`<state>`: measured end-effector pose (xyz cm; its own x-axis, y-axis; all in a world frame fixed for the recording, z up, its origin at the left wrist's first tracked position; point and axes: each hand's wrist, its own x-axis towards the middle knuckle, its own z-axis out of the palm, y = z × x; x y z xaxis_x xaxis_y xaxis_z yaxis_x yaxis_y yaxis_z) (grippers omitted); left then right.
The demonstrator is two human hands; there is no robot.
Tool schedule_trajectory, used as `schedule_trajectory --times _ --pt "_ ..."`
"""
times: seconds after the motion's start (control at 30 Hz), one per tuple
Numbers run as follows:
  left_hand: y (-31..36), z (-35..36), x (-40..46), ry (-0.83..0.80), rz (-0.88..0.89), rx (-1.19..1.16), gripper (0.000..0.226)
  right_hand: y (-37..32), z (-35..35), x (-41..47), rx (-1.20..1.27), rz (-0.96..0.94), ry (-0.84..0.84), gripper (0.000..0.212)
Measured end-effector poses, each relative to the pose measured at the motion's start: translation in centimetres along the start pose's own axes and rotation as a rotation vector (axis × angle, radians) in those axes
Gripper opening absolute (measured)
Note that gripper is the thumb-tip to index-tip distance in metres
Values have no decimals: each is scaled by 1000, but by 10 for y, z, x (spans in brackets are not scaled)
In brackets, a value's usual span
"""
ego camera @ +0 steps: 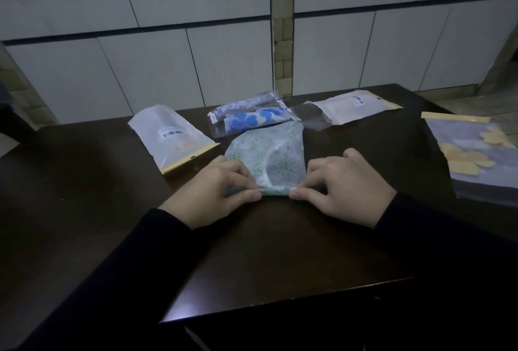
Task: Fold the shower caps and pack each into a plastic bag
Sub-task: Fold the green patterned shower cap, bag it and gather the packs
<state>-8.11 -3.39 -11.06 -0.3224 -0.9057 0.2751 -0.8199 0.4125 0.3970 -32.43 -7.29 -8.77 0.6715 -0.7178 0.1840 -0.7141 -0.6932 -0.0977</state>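
A pale green patterned shower cap (269, 151) lies flat on the dark table (280, 244), its near edge rolled into a narrow fold. My left hand (215, 191) pinches the left end of that fold. My right hand (344, 185) pinches the right end. Behind the cap lie two clear bags holding rolled caps, one with blue flowers (252, 121) and one with grey print (246, 104). An empty white bag with a barcode (171, 137) lies at the left.
Another white bag with a yellow strip (353, 107) and a clear empty bag (314, 116) lie at the back right. A large bag with yellow flowers (473, 154) hangs over the right table edge. A tiled wall stands behind the table.
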Motion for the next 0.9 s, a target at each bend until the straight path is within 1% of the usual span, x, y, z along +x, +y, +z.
schedule_trajectory --times 0.17,0.3,0.37,0.4,0.5,0.6,0.67,0.8,0.9 --pt "-1 -1 0 6 -38 -73 33 5 4 2 48 20 35 40" --pt "-1 -2 1 -3 -89 -119 36 5 8 0 57 36 96 32" --pt "-1 -2 1 28 -112 -122 37 3 13 0 64 50 131 30" --pt "-1 0 0 51 -131 -119 33 2 15 1 80 72 143 30" --pt "0 4 1 97 -169 -53 10 1 20 5 179 168 157 29" --pt "5 7 4 115 -169 12 14 2 22 7 247 201 203 17" --pt "9 7 5 125 -152 66 14 2 23 7 220 191 227 12" --pt "9 5 7 161 -98 112 13 1 24 5 91 149 274 12" --pt "2 7 8 193 -32 118 3 -1 23 6 31 89 311 12"
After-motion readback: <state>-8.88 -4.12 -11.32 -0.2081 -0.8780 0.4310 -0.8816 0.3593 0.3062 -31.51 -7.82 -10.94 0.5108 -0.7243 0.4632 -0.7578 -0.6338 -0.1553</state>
